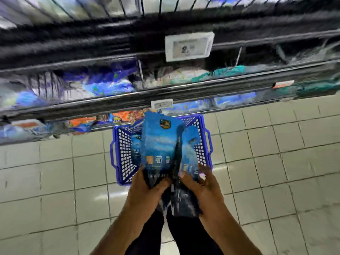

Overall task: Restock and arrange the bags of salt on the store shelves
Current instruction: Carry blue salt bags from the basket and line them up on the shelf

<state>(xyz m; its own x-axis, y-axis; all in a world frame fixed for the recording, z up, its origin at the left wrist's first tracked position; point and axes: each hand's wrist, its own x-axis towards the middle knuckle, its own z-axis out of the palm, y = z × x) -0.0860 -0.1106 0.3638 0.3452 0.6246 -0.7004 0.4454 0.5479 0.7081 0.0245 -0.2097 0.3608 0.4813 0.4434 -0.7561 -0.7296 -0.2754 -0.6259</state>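
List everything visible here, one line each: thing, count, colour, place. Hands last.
salt bags: at least two, blue, held upright over the basket
basket: one, blue-purple, on the floor below the shelves
shelves: several, dark, across the top; blurred
shelf packets: count unclear, blue, teal, orange, on the shelves
price tag: one, white, on the upper shelf edge
floor tiles: many, pale grey
left hand: one, grips the bags' lower edge
right hand: one, grips the bags' lower edge
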